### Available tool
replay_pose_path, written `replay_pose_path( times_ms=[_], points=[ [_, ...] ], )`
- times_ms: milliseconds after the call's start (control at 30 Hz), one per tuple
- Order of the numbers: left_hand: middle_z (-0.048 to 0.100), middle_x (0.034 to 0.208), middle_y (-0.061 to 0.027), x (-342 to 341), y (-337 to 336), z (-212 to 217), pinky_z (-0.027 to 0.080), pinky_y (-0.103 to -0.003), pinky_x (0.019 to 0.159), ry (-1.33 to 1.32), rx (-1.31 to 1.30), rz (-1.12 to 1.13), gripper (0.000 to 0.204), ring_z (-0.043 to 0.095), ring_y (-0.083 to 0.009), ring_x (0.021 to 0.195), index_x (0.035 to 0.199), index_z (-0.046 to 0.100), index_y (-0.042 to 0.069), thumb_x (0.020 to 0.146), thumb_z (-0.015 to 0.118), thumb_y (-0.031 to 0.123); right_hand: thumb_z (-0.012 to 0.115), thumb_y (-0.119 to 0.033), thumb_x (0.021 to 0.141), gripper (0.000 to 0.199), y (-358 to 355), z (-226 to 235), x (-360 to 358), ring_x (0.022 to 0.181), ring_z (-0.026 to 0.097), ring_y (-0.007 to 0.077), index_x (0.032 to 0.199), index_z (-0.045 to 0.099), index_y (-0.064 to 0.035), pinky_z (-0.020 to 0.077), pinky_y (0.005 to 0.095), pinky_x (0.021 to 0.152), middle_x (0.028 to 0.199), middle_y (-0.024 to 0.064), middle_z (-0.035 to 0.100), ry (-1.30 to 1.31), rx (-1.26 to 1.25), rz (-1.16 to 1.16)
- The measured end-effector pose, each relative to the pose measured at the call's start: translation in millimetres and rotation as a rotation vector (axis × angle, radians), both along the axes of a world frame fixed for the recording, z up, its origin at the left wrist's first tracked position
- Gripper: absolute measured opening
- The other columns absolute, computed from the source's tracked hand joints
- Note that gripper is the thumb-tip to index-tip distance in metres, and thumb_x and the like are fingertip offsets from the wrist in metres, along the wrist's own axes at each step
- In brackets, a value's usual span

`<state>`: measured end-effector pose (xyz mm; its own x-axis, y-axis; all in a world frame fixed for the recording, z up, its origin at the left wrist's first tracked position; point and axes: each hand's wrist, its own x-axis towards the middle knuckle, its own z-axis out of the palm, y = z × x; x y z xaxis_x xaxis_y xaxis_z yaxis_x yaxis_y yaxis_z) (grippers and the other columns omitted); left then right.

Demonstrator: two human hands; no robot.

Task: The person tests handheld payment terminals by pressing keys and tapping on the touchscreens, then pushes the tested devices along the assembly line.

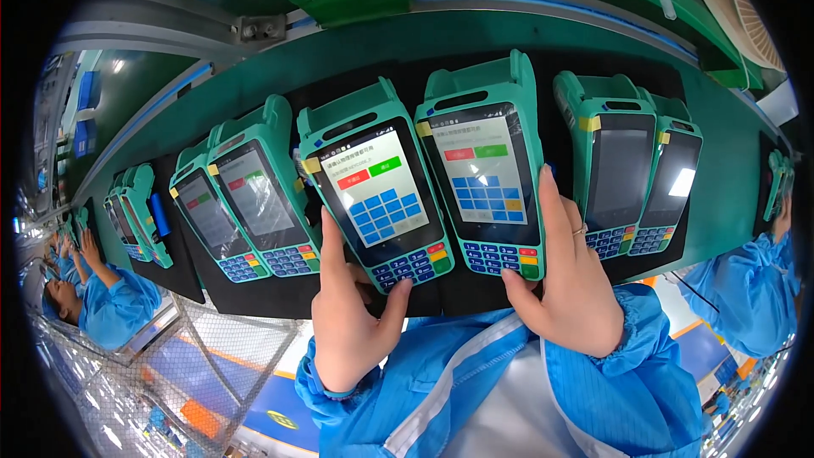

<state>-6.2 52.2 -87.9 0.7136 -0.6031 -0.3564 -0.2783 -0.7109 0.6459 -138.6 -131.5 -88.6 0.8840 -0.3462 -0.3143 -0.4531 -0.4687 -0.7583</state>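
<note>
Side by side in front of me are two green card payment terminals, both with lit screens showing a red button, a green button and a grid of blue keys. My left hand [356,314] is closed on the left payment terminal [386,178], its fingers along the left edge and the thumb on the lower keypad. Around the right edge of the right payment terminal [487,157] wraps my right hand [572,280], with its thumb at the keypad's lower left. The fingers' undersides are hidden by the terminals.
Two dimly lit terminals [254,191] stand left, and two dark-screened terminals [619,170] right, all on black mats [339,298] over a green bench [254,80]. Several more terminals [140,212] are farther left. Co-workers in blue [119,301] sit at both sides. A fan [746,13] is upper right.
</note>
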Motion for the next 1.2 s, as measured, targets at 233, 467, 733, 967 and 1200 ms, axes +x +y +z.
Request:
replay_pose_path(
  times_ms=[233, 467, 733, 967, 1200],
  points=[
    [0.049, 0.117, -0.0259, -8.4, -10.2, -9.6, 0.052, -0.034, 0.066, -0.095, -0.060, 0.033, 0.100, 0.064, -0.0340, 0.089, 0.141, 0.009, -0.006, 0.068, 0.076, 0.010, 0.067, -0.011, 0.075, 0.094, 10.6, -6.5, 4.4, 0.103, 0.055, 0.0423, 0.143, 0.003, 0.0021, 0.0541, 0.0379, 0.072, 0.128, 0.0319, 0.031, 0.028, -0.070, -0.023],
    [0.046, 0.121, -0.0274, -19.4, -21.7, -10.9, 0.053, -0.035, 0.065, -0.280, -0.065, 0.014, 0.106, 0.064, -0.0360, 0.087, 0.141, 0.006, -0.006, 0.066, 0.077, 0.017, 0.070, -0.014, 0.073, 0.097, 18.5, -11.9, 4.1, 0.100, 0.056, 0.0429, 0.142, 0.004, 0.0033, 0.0544, 0.0389, 0.070, 0.125, 0.0323, 0.034, -0.074, -0.130, -0.111],
    [0.055, 0.112, -0.0265, -22.0, -29.1, -2.4, 0.053, -0.037, 0.069, -0.327, -0.004, 0.055, 0.103, 0.064, -0.0353, 0.088, 0.141, 0.008, -0.005, 0.067, 0.076, 0.019, 0.077, -0.012, 0.065, 0.088, -2.5, 4.1, -25.2, 0.090, 0.055, 0.0266, 0.140, 0.032, -0.0049, 0.0506, 0.0290, 0.065, 0.128, 0.0171, 0.038, -0.226, -0.130, -0.164],
    [0.033, 0.136, -0.0250, -27.3, -32.1, -0.8, 0.037, -0.043, 0.096, -0.679, 0.056, 0.078, 0.098, 0.038, -0.0409, 0.120, 0.139, 0.025, 0.000, 0.061, 0.082, 0.017, 0.072, -0.002, 0.069, 0.065, -46.9, -18.5, -91.1, 0.101, 0.053, 0.0300, 0.128, 0.046, 0.0017, 0.0498, 0.0321, 0.079, 0.123, 0.0212, 0.042, -0.478, -0.620, -0.459],
    [0.045, 0.131, -0.0125, -85.6, -84.4, -11.1, 0.027, -0.040, 0.096, -0.834, -0.128, -0.529, 0.065, 0.039, -0.0293, 0.117, 0.120, 0.058, 0.017, 0.061, 0.079, 0.034, 0.077, -0.024, 0.060, 0.044, -75.3, -45.1, -143.4, 0.093, 0.054, 0.0270, 0.100, 0.068, -0.0087, 0.0378, 0.0379, 0.078, 0.106, 0.0099, 0.056, -0.410, -1.053, -0.341]
  ],
)
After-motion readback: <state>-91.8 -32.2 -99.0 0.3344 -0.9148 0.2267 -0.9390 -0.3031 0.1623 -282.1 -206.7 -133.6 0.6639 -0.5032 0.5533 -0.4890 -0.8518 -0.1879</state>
